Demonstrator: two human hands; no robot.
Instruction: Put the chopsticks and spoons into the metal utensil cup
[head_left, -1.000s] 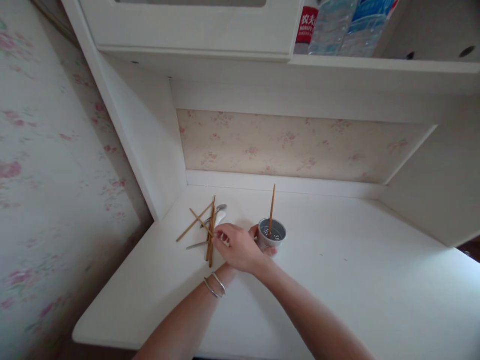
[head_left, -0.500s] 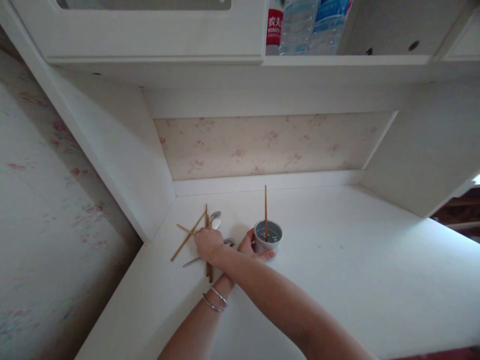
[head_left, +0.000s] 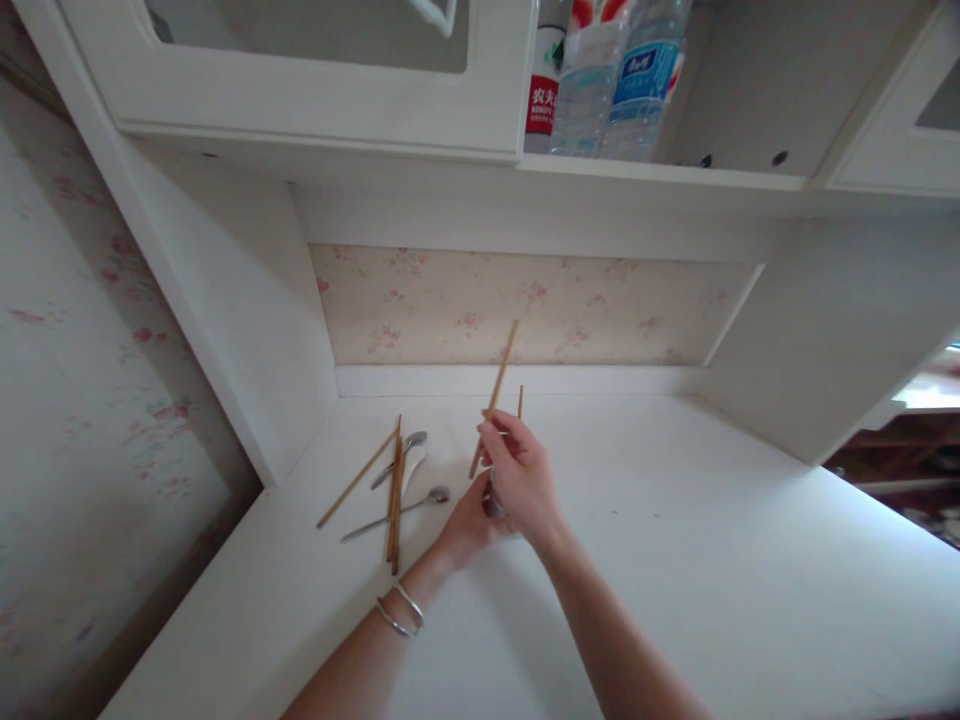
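Between the fingers of my right hand (head_left: 521, 475) is a wooden chopstick (head_left: 501, 372), tilted and raised over the cup. My left hand (head_left: 469, 520) is wrapped around the side of the grey cup (head_left: 495, 497), which my right hand mostly hides. Behind my right hand, a second chopstick (head_left: 521, 400) stands up out of the cup. On the white surface to the left lie several chopsticks (head_left: 395, 510), one of them slanting apart from the others. Under and beside them are metal spoons (head_left: 439, 495) and a white spoon (head_left: 413, 462).
The white countertop (head_left: 600, 600) runs under a wall cabinet (head_left: 315, 100). Plastic bottles (head_left: 592, 100) stand on the open shelf above. White side panels (head_left: 225, 330) close the niche left and right, with floral wallpaper (head_left: 420, 310) at the back.
My right hand has picked up a chopstick from the pile and carried it right, over the cup. My arms are no longer crossed. My left hand stays on the cup. The view has shifted slightly.
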